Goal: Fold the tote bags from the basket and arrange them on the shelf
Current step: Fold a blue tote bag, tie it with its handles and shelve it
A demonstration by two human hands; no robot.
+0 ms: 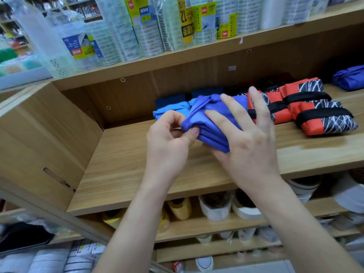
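Nearest me, just left of the red patterned bags [315,115], my left hand [169,142] pinches the gathered end of the folded blue tote bag [208,125]; my right hand [250,142] lays spread fingers on it; soft, light, slippery, I judge; grip across the folds.

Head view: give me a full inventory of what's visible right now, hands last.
held tote bag: one, violet-blue, folded, above the wooden shelf
light blue bags: at least one, folded, left end of the row at the shelf's back
red-and-black bags: three, folded, right part of the row
blue bag: one, far right
clear tape stacks: many, upper shelf
tape rolls: several, yellow and white, lower shelf
left hand: pinches the held bag's end
right hand: fingers straight, pressing the held bag
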